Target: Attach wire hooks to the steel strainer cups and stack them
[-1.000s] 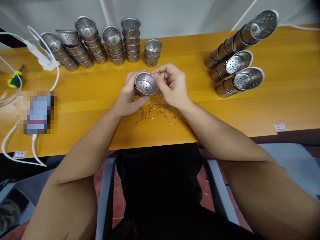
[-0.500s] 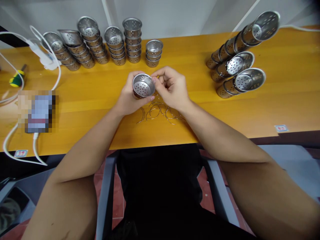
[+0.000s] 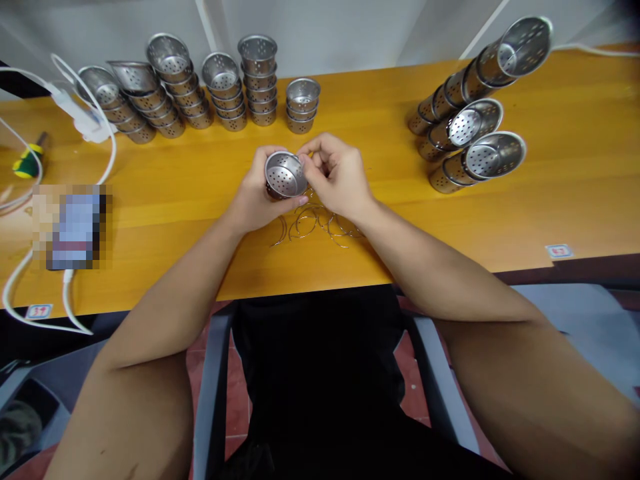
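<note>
My left hand (image 3: 255,197) grips a small perforated steel cup (image 3: 284,175), tilted with its open mouth toward me, above the yellow wooden table (image 3: 200,193). My right hand (image 3: 336,175) is closed in a pinch at the cup's right rim; a thin wire piece seems to sit between its fingertips, too small to be sure. A loose heap of thin wire handles (image 3: 315,223) lies on the table just below both hands.
Several upright stacks of the same cups (image 3: 215,90) line the back left. Three long stacks lie on their sides (image 3: 470,127) at the right. A white cable with plug (image 3: 80,117), a green-yellow screwdriver (image 3: 27,163) and a blurred box (image 3: 67,227) sit at the left.
The cup has been turned slightly in my left hand and shifted a little left. My right fingers have closed in tighter on its rim.
</note>
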### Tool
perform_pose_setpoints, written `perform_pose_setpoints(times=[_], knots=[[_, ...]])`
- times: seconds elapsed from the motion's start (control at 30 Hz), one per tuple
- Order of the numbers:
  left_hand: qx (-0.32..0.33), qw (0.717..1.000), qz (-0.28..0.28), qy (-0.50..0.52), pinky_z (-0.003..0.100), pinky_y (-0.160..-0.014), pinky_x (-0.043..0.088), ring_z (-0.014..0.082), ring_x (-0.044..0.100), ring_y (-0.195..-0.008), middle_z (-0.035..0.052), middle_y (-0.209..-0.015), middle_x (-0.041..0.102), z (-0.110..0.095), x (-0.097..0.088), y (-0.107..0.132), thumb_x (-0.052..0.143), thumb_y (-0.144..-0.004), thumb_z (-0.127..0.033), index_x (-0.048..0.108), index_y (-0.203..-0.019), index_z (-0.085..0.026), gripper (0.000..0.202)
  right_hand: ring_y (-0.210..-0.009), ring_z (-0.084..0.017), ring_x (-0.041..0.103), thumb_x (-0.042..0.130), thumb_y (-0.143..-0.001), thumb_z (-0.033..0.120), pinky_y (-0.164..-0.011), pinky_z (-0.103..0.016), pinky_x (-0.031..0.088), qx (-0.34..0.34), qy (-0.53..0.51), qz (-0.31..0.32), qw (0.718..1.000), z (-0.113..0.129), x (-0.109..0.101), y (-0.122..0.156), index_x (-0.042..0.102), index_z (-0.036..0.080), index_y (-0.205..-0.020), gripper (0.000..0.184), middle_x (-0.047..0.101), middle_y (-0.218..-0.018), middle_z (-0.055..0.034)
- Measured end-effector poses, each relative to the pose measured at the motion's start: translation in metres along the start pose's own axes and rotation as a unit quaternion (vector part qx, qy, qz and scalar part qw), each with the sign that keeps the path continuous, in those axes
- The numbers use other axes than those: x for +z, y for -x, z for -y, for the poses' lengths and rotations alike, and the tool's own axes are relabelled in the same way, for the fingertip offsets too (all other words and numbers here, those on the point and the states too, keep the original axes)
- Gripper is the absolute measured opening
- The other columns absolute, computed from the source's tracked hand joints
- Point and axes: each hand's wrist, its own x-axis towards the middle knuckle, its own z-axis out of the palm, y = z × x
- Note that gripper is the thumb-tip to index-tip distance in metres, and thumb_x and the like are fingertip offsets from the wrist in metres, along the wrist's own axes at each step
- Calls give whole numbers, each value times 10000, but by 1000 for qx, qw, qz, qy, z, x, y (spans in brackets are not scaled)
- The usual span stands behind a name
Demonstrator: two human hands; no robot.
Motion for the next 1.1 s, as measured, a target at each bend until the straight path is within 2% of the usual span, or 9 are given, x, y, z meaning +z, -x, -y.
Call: perform_pose_setpoints(times=[0.2, 0.4, 0.5, 0.7, 0.77, 0.83, 0.93, 1.03, 1.1], knots=[[3, 1000, 7, 5, 660, -1356, 716, 421, 820, -1548, 122, -1599, 743, 3, -1, 0, 1119, -927, -890, 520, -1764, -370, 1153, -714, -230, 540, 789, -1283, 741, -789, -430, 676, 21, -11, 0, 1000, -3, 2, -1, 821, 288, -1208, 460, 531, -779, 23], [28, 999, 22, 14, 616, -1149, 790, 354, 867, -1321, 99, -1532, 767, 2, 0, -4, 1104, -955, -883, 498, -1735, -403, 1098, -747, -239, 562, 808, -1281, 721, -806, -426, 679, 40, -1, 6, 999, 0, 0, 0, 809, 297, -1222, 428, 520, -811, 19], [6, 1000, 19, 13, 616, -1191, 767, 371, 873, -1375, 109, -1526, 756, -2, 0, -4, 1055, -945, -970, 534, -1717, -357, 1115, -754, -242, 558, 817, -1276, 713, -810, -423, 680, 40, -7, 5, 999, 0, 1, 0, 805, 300, -1219, 416, 511, -813, 19], [-12, 1000, 7, 19, 689, -1221, 750, 435, 853, -1431, 130, -1528, 792, -7, 2, -3, 1171, -733, -999, 576, -1707, -360, 1309, -720, -249, 522, 824, -1264, 692, -776, -434, 677, 21, -33, -26, 999, 2, 8, 3, 806, 317, -1239, 376, 499, -787, 24], [-18, 1000, 9, 16, 699, -1207, 748, 414, 847, -1392, 104, -1523, 804, -12, 3, -3, 1179, -732, -991, 577, -1701, -387, 1290, -703, -239, 508, 806, -1276, 643, -757, -424, 654, 12, -28, -33, 999, 5, 10, 4, 809, 317, -1232, 329, 482, -779, 32], [-30, 999, 14, 12, 693, -1229, 733, 391, 836, -1380, 79, -1513, 807, -19, 3, -3, 1150, -798, -986, 580, -1681, -382, 1212, -688, -229, 491, 791, -1274, 575, -728, -409, 618, 4, -27, -34, 999, 9, 12, 5, 809, 312, -1198, 275, 468, -769, 37], [-52, 998, 23, 6, 663, -1269, 715, 375, 835, -1396, 67, -1487, 810, -29, 2, -4, 1095, -889, -984, 591, -1651, -332, 1122, -677, -219, 476, 818, -1232, 519, -691, -387, 571, 15, -40, -26, 999, 12, 14, 4, 791, 307, -1120, 242, 469, -742, 41], [-52, 998, 34, 18, 591, -1135, 762, 325, 871, -1244, 58, -1418, 841, -29, 0, -5, 1107, -857, -996, 635, -1601, -323, 1109, -696, -208, 505, 865, -1192, 569, -663, -360, 549, 45, -78, 5, 996, 15, 9, -1, 782, 295, -1072, 310, 552, -758, 24], [-58, 997, 36, 40, 552, -1080, 776, 310, 889, -1189, 65, -1372, 859, -25, -1, -5, 1092, -863, -1005, 678, -1554, -310, 1063, -708, -198, 523, 890, -1173, 671, -627, -339, 522, 54, -121, 52, 990, 18, 0, -5, 801, 283, -1063, 413, 626, -796, 0]])
